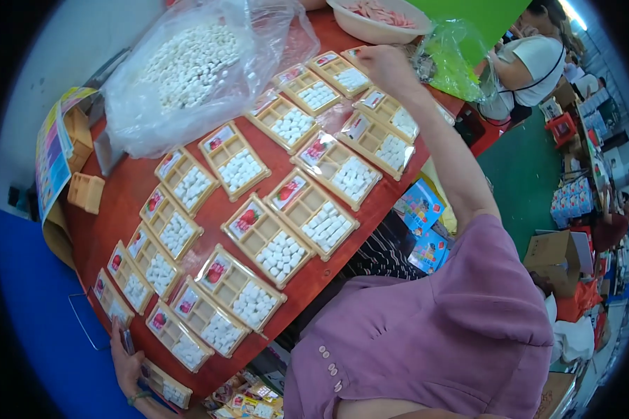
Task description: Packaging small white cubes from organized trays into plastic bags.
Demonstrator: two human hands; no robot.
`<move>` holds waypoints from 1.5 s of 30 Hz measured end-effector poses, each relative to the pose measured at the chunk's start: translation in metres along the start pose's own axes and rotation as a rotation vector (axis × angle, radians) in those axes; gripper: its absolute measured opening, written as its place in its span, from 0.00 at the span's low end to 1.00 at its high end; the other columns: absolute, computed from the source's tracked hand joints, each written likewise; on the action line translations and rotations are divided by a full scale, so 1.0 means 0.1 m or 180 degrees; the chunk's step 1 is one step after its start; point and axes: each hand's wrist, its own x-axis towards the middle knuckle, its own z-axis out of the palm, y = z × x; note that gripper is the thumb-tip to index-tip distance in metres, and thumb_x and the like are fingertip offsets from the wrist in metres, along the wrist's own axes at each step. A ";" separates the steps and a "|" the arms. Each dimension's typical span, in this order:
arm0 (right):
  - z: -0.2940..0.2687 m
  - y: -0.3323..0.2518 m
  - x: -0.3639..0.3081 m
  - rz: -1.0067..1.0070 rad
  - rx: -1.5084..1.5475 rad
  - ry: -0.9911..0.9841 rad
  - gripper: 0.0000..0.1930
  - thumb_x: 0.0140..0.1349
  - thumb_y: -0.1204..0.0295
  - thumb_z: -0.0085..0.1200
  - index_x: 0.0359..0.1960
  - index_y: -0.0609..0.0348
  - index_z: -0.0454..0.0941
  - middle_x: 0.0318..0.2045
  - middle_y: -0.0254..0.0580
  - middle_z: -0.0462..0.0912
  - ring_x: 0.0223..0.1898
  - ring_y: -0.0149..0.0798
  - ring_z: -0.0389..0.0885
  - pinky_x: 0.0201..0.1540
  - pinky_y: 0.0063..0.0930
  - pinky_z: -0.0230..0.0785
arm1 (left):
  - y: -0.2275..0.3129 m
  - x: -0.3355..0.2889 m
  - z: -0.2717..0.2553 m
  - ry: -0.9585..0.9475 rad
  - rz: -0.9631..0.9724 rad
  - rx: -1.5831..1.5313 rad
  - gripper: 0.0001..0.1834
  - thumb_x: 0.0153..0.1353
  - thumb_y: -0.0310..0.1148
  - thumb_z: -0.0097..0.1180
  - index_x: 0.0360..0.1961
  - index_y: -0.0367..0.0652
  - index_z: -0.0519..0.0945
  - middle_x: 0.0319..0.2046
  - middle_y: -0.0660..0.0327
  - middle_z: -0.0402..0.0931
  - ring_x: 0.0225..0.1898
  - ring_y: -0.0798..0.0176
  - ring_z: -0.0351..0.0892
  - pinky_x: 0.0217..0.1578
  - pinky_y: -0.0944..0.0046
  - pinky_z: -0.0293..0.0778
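Several cream plastic compartment trays [267,241] lie in slanted rows on a red table. Each has small white cubes at one end and a red fruit picture at the other. My right hand [388,68] reaches to the far edge, its fingers bent down over a tray [354,56] that it partly covers; what they hold is hidden. At the near left corner, my left hand [127,366] curls around a dark, narrow thing that I cannot make out. A tray with white cubes [166,386] lies beside its wrist, and another tray [113,297] is just beyond its fingertips.
A clear plastic bag of white cubes [192,63] lies at the far left. A white bowl of pink pieces [381,22] stands at the far edge beside green plastic [458,59]. Stacked cream trays [85,192] sit at left. Another person [531,63] is at far right.
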 end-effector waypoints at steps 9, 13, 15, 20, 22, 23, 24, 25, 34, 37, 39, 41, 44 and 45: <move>0.31 1.82 0.19 0.0366 -0.0860 -0.0236 0.15 0.56 0.71 0.48 0.43 0.66 0.76 0.39 0.64 0.78 0.44 0.59 0.77 0.48 0.45 0.70 | 0.27 0.10 0.06 0.0060 -0.0191 0.0066 0.53 0.28 0.13 0.48 0.67 0.41 0.57 0.66 0.50 0.56 0.67 0.52 0.53 0.66 0.60 0.49; 0.51 1.63 0.33 0.0514 -0.1190 -0.0734 0.15 0.57 0.69 0.47 0.38 0.70 0.77 0.36 0.68 0.78 0.43 0.61 0.77 0.50 0.49 0.68 | 0.07 -0.12 0.05 0.0085 -0.0417 0.0249 0.52 0.30 0.13 0.49 0.67 0.43 0.57 0.64 0.49 0.59 0.65 0.53 0.57 0.63 0.63 0.55; 0.21 0.96 0.34 -0.0052 -0.0499 -0.1057 0.19 0.61 0.64 0.44 0.48 0.61 0.77 0.42 0.65 0.78 0.45 0.59 0.78 0.51 0.47 0.68 | 0.30 -0.06 0.13 0.0089 -0.0979 0.0117 0.51 0.34 0.10 0.47 0.68 0.47 0.56 0.62 0.48 0.62 0.61 0.49 0.63 0.57 0.62 0.65; 0.39 1.76 0.42 0.0162 -0.1843 -0.1743 0.21 0.65 0.65 0.31 0.49 0.64 0.74 0.49 0.71 0.72 0.49 0.64 0.73 0.54 0.49 0.65 | 0.13 -0.03 0.09 0.0370 -0.0438 0.0794 0.49 0.34 0.16 0.49 0.66 0.46 0.58 0.58 0.45 0.64 0.62 0.46 0.60 0.63 0.61 0.55; 0.48 2.24 0.45 0.0213 -0.1255 -0.1101 0.25 0.66 0.54 0.32 0.55 0.57 0.68 0.43 0.63 0.77 0.43 0.65 0.76 0.47 0.51 0.67 | 0.18 0.02 0.08 0.0223 -0.0537 0.0568 0.52 0.32 0.16 0.52 0.67 0.47 0.57 0.62 0.48 0.61 0.64 0.48 0.58 0.65 0.61 0.52; 0.49 2.42 0.46 -0.0176 -0.1197 -0.1035 0.25 0.68 0.51 0.32 0.59 0.49 0.67 0.48 0.57 0.77 0.46 0.61 0.76 0.49 0.48 0.67 | 0.28 0.03 0.10 0.0237 -0.0671 0.0608 0.51 0.32 0.16 0.53 0.67 0.48 0.58 0.62 0.49 0.60 0.64 0.49 0.58 0.65 0.61 0.51; 0.53 2.57 0.49 -0.0270 -0.1106 -0.0914 0.26 0.69 0.48 0.29 0.62 0.42 0.65 0.52 0.53 0.75 0.49 0.59 0.75 0.50 0.45 0.67 | 0.32 0.01 0.11 0.0262 -0.0782 0.0616 0.51 0.32 0.16 0.53 0.67 0.48 0.58 0.62 0.49 0.60 0.64 0.49 0.58 0.65 0.61 0.51; 0.52 2.39 0.51 0.0022 -0.1079 -0.1090 0.26 0.69 0.47 0.28 0.62 0.38 0.64 0.53 0.54 0.74 0.51 0.58 0.74 0.52 0.43 0.66 | 0.35 -0.05 0.12 0.0297 -0.0786 0.0609 0.51 0.33 0.17 0.53 0.67 0.48 0.58 0.63 0.49 0.60 0.65 0.49 0.57 0.65 0.61 0.51; 0.61 2.50 0.57 0.0019 -0.0088 -0.1379 0.26 0.69 0.50 0.33 0.62 0.48 0.64 0.54 0.51 0.74 0.54 0.52 0.73 0.54 0.40 0.64 | 0.29 -0.09 0.09 0.0466 -0.0398 0.0245 0.47 0.36 0.21 0.53 0.65 0.43 0.59 0.61 0.51 0.63 0.62 0.55 0.63 0.63 0.64 0.56; 0.59 2.76 0.61 0.0412 -0.0933 -0.1373 0.24 0.67 0.58 0.39 0.62 0.52 0.64 0.53 0.58 0.73 0.54 0.54 0.73 0.54 0.40 0.64 | 0.29 -0.09 0.04 0.0453 -0.0312 -0.0088 0.48 0.37 0.21 0.53 0.67 0.49 0.59 0.64 0.55 0.60 0.64 0.54 0.59 0.65 0.61 0.54; 0.60 2.80 0.62 0.0564 -0.1291 -0.1501 0.23 0.66 0.62 0.42 0.61 0.54 0.65 0.53 0.60 0.73 0.55 0.55 0.72 0.54 0.40 0.64 | 0.30 -0.13 0.01 0.0578 -0.0149 -0.0075 0.46 0.39 0.21 0.53 0.67 0.51 0.60 0.63 0.55 0.61 0.65 0.55 0.59 0.64 0.59 0.55; 0.55 3.20 0.64 -0.0182 -0.1442 -0.1244 0.21 0.62 0.71 0.44 0.58 0.61 0.67 0.51 0.60 0.75 0.52 0.57 0.74 0.52 0.42 0.66 | 0.32 -0.16 -0.01 0.0653 -0.0241 -0.0285 0.46 0.40 0.21 0.54 0.66 0.52 0.60 0.61 0.55 0.63 0.63 0.57 0.61 0.63 0.58 0.58; 0.47 3.20 0.62 -0.0397 -0.0759 -0.1004 0.19 0.62 0.72 0.45 0.55 0.65 0.70 0.50 0.61 0.75 0.51 0.58 0.75 0.50 0.43 0.67 | 0.44 -0.29 -0.06 0.0840 -0.0393 -0.0596 0.43 0.43 0.24 0.57 0.65 0.51 0.62 0.57 0.57 0.67 0.57 0.61 0.67 0.57 0.59 0.66; 0.42 3.15 0.61 -0.0405 -0.0760 -0.0993 0.19 0.62 0.72 0.45 0.55 0.65 0.70 0.50 0.61 0.75 0.51 0.58 0.75 0.50 0.43 0.67 | 0.48 -0.33 -0.06 0.0948 -0.0408 -0.0706 0.41 0.44 0.26 0.60 0.64 0.50 0.63 0.55 0.59 0.70 0.54 0.63 0.69 0.54 0.60 0.70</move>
